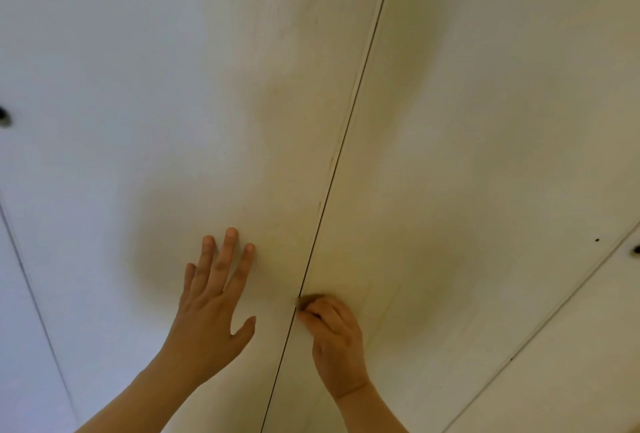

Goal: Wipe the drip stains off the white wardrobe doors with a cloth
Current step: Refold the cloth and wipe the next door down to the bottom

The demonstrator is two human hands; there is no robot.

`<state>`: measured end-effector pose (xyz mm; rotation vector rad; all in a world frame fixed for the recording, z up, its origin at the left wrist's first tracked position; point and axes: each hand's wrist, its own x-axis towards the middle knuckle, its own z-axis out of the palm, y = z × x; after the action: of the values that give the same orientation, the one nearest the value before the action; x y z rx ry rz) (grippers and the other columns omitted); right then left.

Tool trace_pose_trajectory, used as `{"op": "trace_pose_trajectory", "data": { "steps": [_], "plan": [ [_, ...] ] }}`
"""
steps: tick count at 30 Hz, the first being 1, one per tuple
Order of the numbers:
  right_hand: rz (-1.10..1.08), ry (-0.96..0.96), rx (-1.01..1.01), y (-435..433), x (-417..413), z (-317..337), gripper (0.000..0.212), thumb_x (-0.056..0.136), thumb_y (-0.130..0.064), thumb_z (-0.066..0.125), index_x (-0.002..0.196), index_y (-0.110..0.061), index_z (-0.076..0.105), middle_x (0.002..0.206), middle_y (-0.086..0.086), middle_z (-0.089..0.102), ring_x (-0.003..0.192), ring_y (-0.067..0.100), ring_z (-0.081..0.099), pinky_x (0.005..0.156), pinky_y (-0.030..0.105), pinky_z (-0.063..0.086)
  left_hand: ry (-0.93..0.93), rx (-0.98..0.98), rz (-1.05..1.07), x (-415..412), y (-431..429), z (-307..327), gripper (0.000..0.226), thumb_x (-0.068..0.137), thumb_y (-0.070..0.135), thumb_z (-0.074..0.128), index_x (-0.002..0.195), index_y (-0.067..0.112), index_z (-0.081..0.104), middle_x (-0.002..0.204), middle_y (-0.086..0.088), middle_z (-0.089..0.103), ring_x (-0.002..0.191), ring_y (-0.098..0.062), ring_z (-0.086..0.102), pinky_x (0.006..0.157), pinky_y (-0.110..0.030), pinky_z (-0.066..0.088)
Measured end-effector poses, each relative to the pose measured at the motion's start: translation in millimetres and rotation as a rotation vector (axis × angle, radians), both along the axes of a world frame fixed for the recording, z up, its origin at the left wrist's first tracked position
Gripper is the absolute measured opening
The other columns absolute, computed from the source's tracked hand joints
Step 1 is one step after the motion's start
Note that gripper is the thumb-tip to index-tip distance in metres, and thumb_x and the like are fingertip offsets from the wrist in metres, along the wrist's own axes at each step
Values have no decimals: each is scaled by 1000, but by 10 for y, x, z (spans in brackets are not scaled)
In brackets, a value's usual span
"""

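Note:
Two white wardrobe doors fill the view, the left door [173, 121] and the right door [485, 121], split by a thin dark gap [349, 121]. Faint brownish drip marks [333, 161] run along the left door's edge by the gap. My left hand [213, 297] lies flat on the left door with its fingers straight and spread. My right hand [334, 335] is curled against the right door just beside the gap, its fingertips pinching a small dark wad [310, 299], apparently the cloth, which is mostly hidden and blurred.
A dark knob or hole [4, 117] sits at the far left edge. Another dark fitting [636, 250] sits at the far right beside a second door gap [554, 311]. A further gap [31, 294] runs down the lower left.

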<state>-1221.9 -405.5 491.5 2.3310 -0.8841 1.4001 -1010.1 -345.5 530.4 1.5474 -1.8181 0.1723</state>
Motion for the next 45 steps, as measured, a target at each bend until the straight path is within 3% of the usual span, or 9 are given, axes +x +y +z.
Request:
{"op": "trace_pose_trajectory", "data": {
  "steps": [4,11,17,20,23,30,34,39,45],
  "plan": [
    [36,-61,135,191,-26,145,20,88,-3,58,91,-9,77,97,-4,65,98,10,57,82,24,51,-17,-17,13,-12,-8,-16,107,71,34,70,158,18,10,166,-9,-3,151,-35,-8,108,-65,22],
    [-162,-311,-194,-58,-284,1155,21,86,11,62,97,-1,76,98,10,69,99,22,58,93,27,47,-6,-26,71,-120,-32,-49,121,63,24,90,157,11,16,165,-14,0,151,-40,-4,107,-69,28],
    [-87,-66,-100,-41,-470,338,37,100,-4,43,86,-4,77,93,3,64,93,20,58,83,28,49,49,-56,33,-163,51,-15,96,79,30,66,158,13,15,166,-7,-2,152,-36,-4,110,-58,28],
    [-100,35,107,91,-583,-115,21,90,0,58,81,-9,74,90,-4,59,87,16,56,75,26,49,65,-24,-18,-299,134,-61,96,81,30,67,159,17,10,167,-4,-3,152,-33,-5,110,-55,27],
    [-79,-42,203,209,-630,-43,28,73,11,66,85,-11,75,94,-6,62,92,13,58,82,18,46,54,-25,-90,-453,177,-105,90,85,37,56,159,20,7,167,-3,-1,153,-30,-3,110,-50,27],
    [-133,-320,-125,-60,-766,969,21,86,11,61,95,-1,77,97,8,69,98,22,60,92,28,47,134,48,-25,-785,87,-183,114,75,19,83,159,20,6,166,-4,-5,152,-33,-8,111,-53,23],
    [-84,-203,-122,-140,-808,472,28,95,1,51,89,-3,78,98,1,62,96,22,59,89,30,48,137,76,18,-850,67,-216,120,69,20,87,159,21,7,166,-5,-7,152,-35,-9,110,-57,26],
    [-65,-46,209,137,-1005,-295,24,80,4,58,85,-12,75,93,-7,60,92,13,57,77,30,51,157,101,63,-923,53,-206,120,70,22,87,159,22,6,166,-2,-13,151,-31,-14,108,-61,32],
    [-96,-332,82,140,-1100,488,27,87,6,54,93,-6,77,99,3,67,101,16,58,89,27,49,169,112,127,-1041,26,-207,119,70,24,87,158,12,9,165,-2,-17,151,-32,-15,111,-55,21]
  ]
}}
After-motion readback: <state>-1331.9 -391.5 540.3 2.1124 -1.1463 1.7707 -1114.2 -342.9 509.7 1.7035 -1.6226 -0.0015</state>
